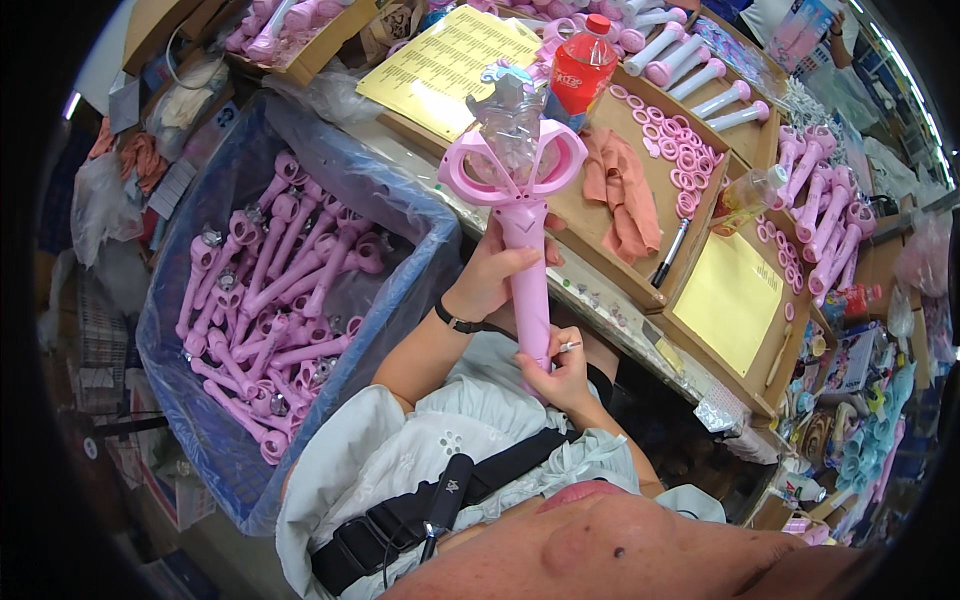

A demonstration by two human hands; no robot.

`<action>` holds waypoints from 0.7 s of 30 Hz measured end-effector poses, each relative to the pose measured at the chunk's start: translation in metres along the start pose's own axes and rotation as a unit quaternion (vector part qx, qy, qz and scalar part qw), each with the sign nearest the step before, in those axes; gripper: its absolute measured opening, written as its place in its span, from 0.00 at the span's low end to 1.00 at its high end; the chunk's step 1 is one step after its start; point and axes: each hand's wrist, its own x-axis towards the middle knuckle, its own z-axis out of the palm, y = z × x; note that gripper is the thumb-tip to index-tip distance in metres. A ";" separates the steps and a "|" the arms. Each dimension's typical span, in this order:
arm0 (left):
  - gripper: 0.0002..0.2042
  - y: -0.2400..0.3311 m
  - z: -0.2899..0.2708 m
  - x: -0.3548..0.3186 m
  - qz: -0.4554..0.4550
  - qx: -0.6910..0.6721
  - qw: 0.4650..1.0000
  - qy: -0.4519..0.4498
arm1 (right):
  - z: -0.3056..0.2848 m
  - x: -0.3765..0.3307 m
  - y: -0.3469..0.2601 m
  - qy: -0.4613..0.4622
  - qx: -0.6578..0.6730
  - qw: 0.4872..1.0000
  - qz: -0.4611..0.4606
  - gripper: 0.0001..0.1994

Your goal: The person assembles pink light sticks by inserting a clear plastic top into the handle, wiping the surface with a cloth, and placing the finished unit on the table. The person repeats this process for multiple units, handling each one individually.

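A pink toy wand (530, 305) stands nearly upright in front of me, its ring-shaped wings and clear crown-like head at the top. My left hand (490, 268) is closed around the upper handle, just below the wings. Lower down, the fingers of my right hand (562, 380) grip the handle's bottom end. A small whitish piece (570, 346) pokes out by the right fingers; its kind is too small to tell. Left of my arm, a blue-lined bin (170, 335) holds many similar pink wands (285, 270).
Shallow cardboard trays (640, 285) on the bench hold pink rings (680, 150), an orange cloth (620, 195), a marker (670, 250) and a yellow sheet (730, 290). A red-labelled bottle (583, 75) stands beyond the wand. Pink wand parts (825, 210) pile up at right.
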 end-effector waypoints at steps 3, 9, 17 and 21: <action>0.35 0.009 -0.002 0.008 0.045 -0.030 0.998 -0.006 | -0.005 -0.001 -0.003 -0.023 -0.043 0.999 -0.008 0.22; 0.50 0.011 -0.007 0.023 0.123 -0.253 0.948 -0.148 | -0.011 0.003 -0.019 -0.108 0.135 0.981 0.083 0.25; 0.35 0.033 -0.019 0.029 0.312 0.237 0.910 0.136 | -0.014 0.010 -0.048 0.055 -0.387 0.916 -0.090 0.22; 0.33 0.037 -0.014 0.030 0.262 0.271 0.913 0.157 | -0.013 0.012 -0.052 0.063 -0.435 0.891 -0.109 0.22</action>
